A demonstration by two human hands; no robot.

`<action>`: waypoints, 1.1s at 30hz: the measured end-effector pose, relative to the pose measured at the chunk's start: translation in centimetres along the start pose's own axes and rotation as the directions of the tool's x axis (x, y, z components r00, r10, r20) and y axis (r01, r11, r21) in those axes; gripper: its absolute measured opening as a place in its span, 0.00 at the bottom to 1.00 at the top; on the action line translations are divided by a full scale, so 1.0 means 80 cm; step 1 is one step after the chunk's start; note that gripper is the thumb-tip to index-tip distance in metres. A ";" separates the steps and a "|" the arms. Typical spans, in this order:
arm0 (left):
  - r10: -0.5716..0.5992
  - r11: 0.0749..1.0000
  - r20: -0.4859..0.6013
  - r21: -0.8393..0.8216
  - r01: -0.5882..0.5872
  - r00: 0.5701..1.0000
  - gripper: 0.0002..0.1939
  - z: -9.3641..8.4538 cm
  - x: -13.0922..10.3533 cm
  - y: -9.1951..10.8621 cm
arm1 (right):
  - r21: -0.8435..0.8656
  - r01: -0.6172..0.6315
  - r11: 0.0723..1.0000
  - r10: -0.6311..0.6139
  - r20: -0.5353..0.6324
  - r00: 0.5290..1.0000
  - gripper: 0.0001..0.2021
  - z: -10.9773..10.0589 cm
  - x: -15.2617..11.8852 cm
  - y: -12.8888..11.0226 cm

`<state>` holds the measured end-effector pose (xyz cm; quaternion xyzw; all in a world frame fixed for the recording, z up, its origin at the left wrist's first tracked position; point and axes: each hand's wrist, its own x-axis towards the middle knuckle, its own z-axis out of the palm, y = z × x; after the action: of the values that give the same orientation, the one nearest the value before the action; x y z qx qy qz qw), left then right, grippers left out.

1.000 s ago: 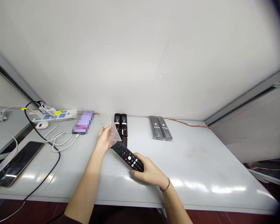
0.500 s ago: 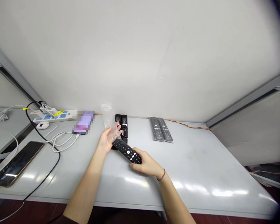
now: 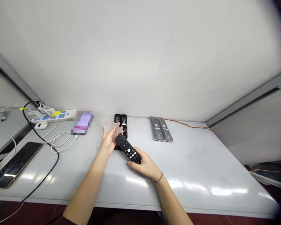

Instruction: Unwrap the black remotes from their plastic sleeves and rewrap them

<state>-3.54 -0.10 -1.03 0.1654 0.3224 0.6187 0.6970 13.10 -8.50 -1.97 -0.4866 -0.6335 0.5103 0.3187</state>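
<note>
A white tabletop [image 3: 201,168] carries two bagged grey remotes [image 3: 160,128] and two black remotes [image 3: 120,120] by the wall. Above it, the right hand [image 3: 144,164] clasps a black remote [image 3: 127,149], while the left hand [image 3: 109,140] pinches a clear plastic bag [image 3: 112,128] at the remote's far tip.

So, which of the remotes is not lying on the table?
The black remote held in the right hand; its far end meets the clear bag in the left hand. The others lie flat by the wall.

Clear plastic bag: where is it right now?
Head view, centre: the clear plastic bag is in the left hand, over the tip of the black remote that the right hand holds.
</note>
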 end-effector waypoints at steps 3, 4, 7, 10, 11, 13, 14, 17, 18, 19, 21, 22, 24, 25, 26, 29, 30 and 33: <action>0.013 0.998 0.010 0.069 -0.014 1.000 0.38 0.002 -0.003 -0.004 | 0.010 0.018 1.000 -0.018 -0.018 1.000 0.20 0.000 0.000 0.001; 0.019 0.996 0.025 0.091 -0.021 1.000 0.39 0.002 -0.005 -0.005 | 0.023 0.012 1.000 -0.012 -0.023 1.000 0.20 0.001 -0.001 0.001; 0.048 0.991 0.084 0.120 -0.058 0.995 0.40 0.005 -0.008 -0.007 | 0.087 -0.035 0.996 0.037 -0.014 0.999 0.20 0.003 -0.001 0.001; 0.087 0.989 0.109 0.110 -0.099 0.990 0.40 0.008 -0.011 -0.010 | 0.156 -0.079 0.985 0.081 -0.008 0.997 0.23 0.008 -0.002 0.000; 0.099 0.988 0.110 0.107 -0.111 0.989 0.39 0.008 -0.011 -0.012 | 0.168 -0.083 0.982 0.087 -0.014 0.996 0.23 0.010 -0.001 0.000; 0.111 0.986 0.113 0.111 -0.124 0.987 0.39 0.010 -0.012 -0.016 | 0.170 -0.077 0.983 0.084 -0.038 0.996 0.24 0.016 0.000 0.000; 0.112 0.985 0.117 0.117 -0.126 0.987 0.39 0.010 -0.012 -0.018 | 0.164 -0.067 0.984 0.077 -0.053 0.996 0.24 0.019 0.001 0.000; 0.087 0.981 0.134 0.162 -0.108 0.987 0.40 0.011 -0.014 -0.028 | 0.150 -0.031 0.988 0.048 -0.113 0.992 0.23 0.028 0.005 0.003; 0.071 0.979 0.141 0.182 -0.097 0.987 0.40 0.011 -0.016 -0.031 | 0.152 -0.021 0.988 0.042 -0.134 0.990 0.24 0.030 0.006 0.003; 0.055 0.975 0.150 0.203 -0.085 0.987 0.39 0.010 -0.017 -0.035 | 0.157 -0.015 0.988 0.039 -0.154 0.987 0.24 0.031 0.007 0.004; 0.016 0.965 0.174 0.254 -0.061 0.985 0.35 0.010 -0.021 -0.042 | 0.175 -0.009 0.985 0.043 -0.191 0.981 0.26 0.032 0.009 0.004; -0.007 0.958 0.191 0.281 -0.048 0.982 0.32 0.010 -0.022 -0.044 | 0.191 -0.009 0.981 0.049 -0.205 0.977 0.27 0.031 0.009 0.004; -0.075 0.944 0.230 0.330 -0.005 0.970 0.27 0.009 -0.025 -0.047 | 0.249 -0.013 0.968 0.069 -0.220 0.973 0.28 0.031 0.009 0.002; -0.113 0.938 0.243 0.346 0.023 0.963 0.25 0.009 -0.026 -0.047 | 0.285 -0.014 0.958 0.080 -0.219 0.972 0.29 0.030 0.008 0.001; -0.144 0.934 0.245 0.354 0.050 0.959 0.24 0.009 -0.026 -0.046 | 0.322 -0.014 0.947 0.088 -0.216 0.972 0.29 0.030 0.008 0.000; -0.139 0.927 0.192 0.372 0.059 0.971 0.23 0.009 -0.023 -0.043 | 0.390 -0.003 0.921 0.096 -0.219 0.971 0.27 0.032 0.008 0.000; -0.117 0.917 0.176 0.397 0.038 0.978 0.23 0.008 -0.021 -0.042 | 0.398 0.004 0.917 0.094 -0.225 0.970 0.27 0.033 0.009 0.001; -0.090 0.846 0.199 0.533 -0.031 0.976 0.22 0.004 -0.017 -0.042 | 0.424 0.022 0.905 0.095 -0.254 0.963 0.26 0.035 0.012 0.004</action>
<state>-0.85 -2.00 -2.55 0.4136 0.4062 0.4723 0.6640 10.35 -8.54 -3.15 -0.4823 -0.4492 0.5707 0.4898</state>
